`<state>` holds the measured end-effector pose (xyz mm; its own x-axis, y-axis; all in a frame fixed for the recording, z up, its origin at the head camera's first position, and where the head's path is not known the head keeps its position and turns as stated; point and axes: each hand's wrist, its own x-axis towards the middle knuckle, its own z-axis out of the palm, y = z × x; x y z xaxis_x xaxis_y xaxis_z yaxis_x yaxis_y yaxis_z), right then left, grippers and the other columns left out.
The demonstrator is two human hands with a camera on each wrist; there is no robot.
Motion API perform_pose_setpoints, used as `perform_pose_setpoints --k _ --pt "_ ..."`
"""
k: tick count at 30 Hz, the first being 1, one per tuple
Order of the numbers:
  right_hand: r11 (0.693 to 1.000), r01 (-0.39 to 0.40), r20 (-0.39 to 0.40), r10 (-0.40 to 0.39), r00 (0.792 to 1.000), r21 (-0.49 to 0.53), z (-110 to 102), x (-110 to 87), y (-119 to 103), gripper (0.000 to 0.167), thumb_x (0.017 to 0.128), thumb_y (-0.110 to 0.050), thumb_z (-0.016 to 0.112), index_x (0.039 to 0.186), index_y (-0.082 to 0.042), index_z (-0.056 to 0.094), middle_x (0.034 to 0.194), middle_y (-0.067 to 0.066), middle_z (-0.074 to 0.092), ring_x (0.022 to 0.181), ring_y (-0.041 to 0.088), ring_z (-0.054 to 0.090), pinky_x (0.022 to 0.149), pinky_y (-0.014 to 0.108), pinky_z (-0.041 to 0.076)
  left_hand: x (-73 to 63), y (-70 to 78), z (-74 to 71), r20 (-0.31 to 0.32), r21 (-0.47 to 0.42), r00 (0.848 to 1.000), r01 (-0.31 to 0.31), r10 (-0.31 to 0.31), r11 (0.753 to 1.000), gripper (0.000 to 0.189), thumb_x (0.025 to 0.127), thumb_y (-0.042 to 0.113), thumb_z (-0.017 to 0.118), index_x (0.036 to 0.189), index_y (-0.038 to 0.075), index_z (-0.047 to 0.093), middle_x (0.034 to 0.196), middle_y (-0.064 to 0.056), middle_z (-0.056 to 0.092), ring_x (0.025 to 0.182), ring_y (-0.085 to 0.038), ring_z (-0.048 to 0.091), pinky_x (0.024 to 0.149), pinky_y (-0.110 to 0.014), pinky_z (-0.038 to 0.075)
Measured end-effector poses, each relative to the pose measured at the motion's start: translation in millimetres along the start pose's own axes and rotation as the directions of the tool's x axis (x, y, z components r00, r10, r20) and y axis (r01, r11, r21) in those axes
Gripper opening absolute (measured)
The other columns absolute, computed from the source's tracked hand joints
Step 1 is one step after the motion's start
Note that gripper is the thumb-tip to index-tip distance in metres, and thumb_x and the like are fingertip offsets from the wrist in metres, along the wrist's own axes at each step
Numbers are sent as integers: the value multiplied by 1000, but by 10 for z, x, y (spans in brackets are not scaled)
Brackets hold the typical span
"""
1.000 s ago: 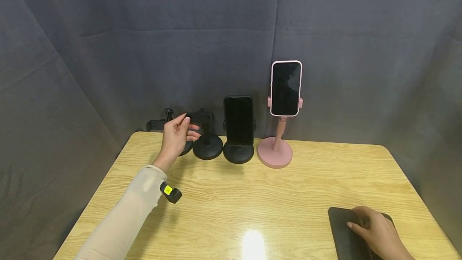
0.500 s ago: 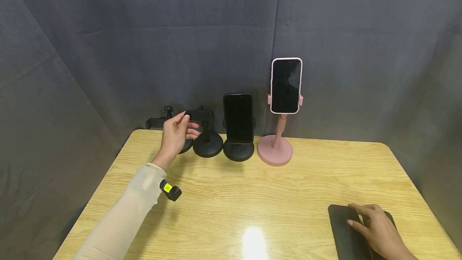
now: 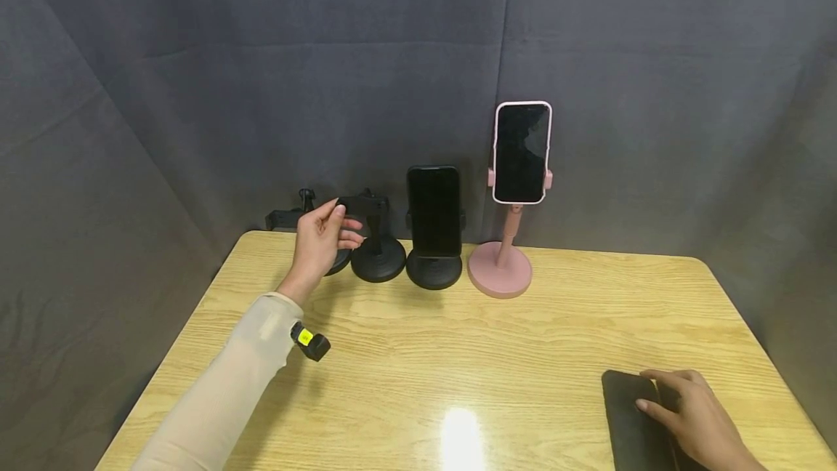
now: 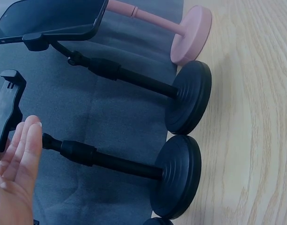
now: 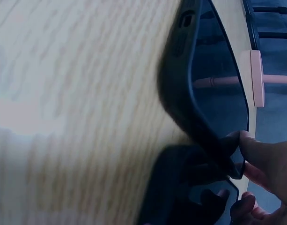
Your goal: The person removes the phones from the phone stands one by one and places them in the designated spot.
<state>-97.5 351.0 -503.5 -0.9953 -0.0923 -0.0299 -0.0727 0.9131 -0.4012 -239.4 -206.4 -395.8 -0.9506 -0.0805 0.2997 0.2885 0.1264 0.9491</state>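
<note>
The thumb and index finger of the left hand [image 3: 317,242] pinched one end of the black clamp [image 3: 365,207], and its other fingers were stretched, close together. Of the right hand [image 3: 698,416], the fingertips touched the nearer corner of the left-lying phone [image 3: 631,420]; whether they gripped it, I cannot tell. To do this step well, in my judgement, the pinch needed to be even and gentle, because the jointed neck could swing, and the phone was better held by its edges (a glossy screen takes fingerprints easily).

The clamp was matte, with a small hooked lip, and sat sideways on top of its stem, above a round base [image 3: 378,260]. The phone was dark, with rounded corners; it lay on the table [image 3: 523,355], beside a second phone [image 5: 180,187]. Farther away stood a pink stand [image 3: 500,270].
</note>
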Motion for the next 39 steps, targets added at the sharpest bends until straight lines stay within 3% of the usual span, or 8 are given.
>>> perform_pose_setpoints --k 6,12,17,22,26,29,33,39 --pt "999 -16 7 15 1000 31 -15 -17 33 51 86 -24 80 127 3 65 116 29 58 103 40 58 79 54 58 10 6 0 -8 1 1000 -5 5 1000 42 108 20 46 142 -4 52 91 -18 73 64 -5 72 64 -23 63" --pt "999 -4 -5 4 1000 33 -1 -21 59 49 86 -22 80 126 2 65 115 28 61 100 38 59 75 51 59 8 11 11 -2 1 1000 10 -10 1000 44 108 20 46 145 -4 48 93 -18 74 64 -4 72 64 -23 63" --pt "1000 -2 1 2 1000 29 3 -13 61 50 86 -24 80 125 2 66 115 28 62 100 38 59 73 48 58 4 19 18 -5 -15 1000 12 -12 1000 45 108 20 47 146 -5 47 86 -3 73 65 -5 72 65 -23 63" --pt "1000 6 7 -7 1000 22 -15 1 38 47 86 -22 80 124 3 66 114 27 65 103 42 62 76 50 59 -9 47 24 -12 1 999 36 -36 999 51 109 21 46 153 -2 37 100 -22 73 67 -2 72 68 -21 62" --pt "1000 -6 31 6 1000 17 -52 36 17 49 87 -22 79 124 6 65 110 28 67 94 36 65 71 45 58 -18 77 39 -24 14 998 51 -50 999 50 109 22 46 152 -3 37 114 -37 67 68 -1 72 70 -20 62" --pt "999 -40 66 38 997 31 -85 51 -5 50 92 -28 75 125 7 63 110 28 68 88 30 67 68 41 57 -38 100 44 -34 33 997 64 -63 997 50 109 23 45 153 -2 37 117 -37 66 69 0 71 72 -19 62" --pt "993 -92 111 84 990 71 -129 43 -39 54 101 -38 63 130 8 61 119 33 67 91 34 71 70 44 60 -90 115 40 -39 51 996 76 -74 996 50 110 21 44 154 0 35 119 -35 66 71 0 71 73 -18 61" --pt "987 -130 107 119 987 100 -170 26 -104 59 104 -44 55 131 7 60 122 29 68 93 34 72 70 42 60 -147 103 27 -56 58 994 97 -94 994 49 110 18 43 154 -2 35 122 -34 65 73 1 72 73 -16 61"
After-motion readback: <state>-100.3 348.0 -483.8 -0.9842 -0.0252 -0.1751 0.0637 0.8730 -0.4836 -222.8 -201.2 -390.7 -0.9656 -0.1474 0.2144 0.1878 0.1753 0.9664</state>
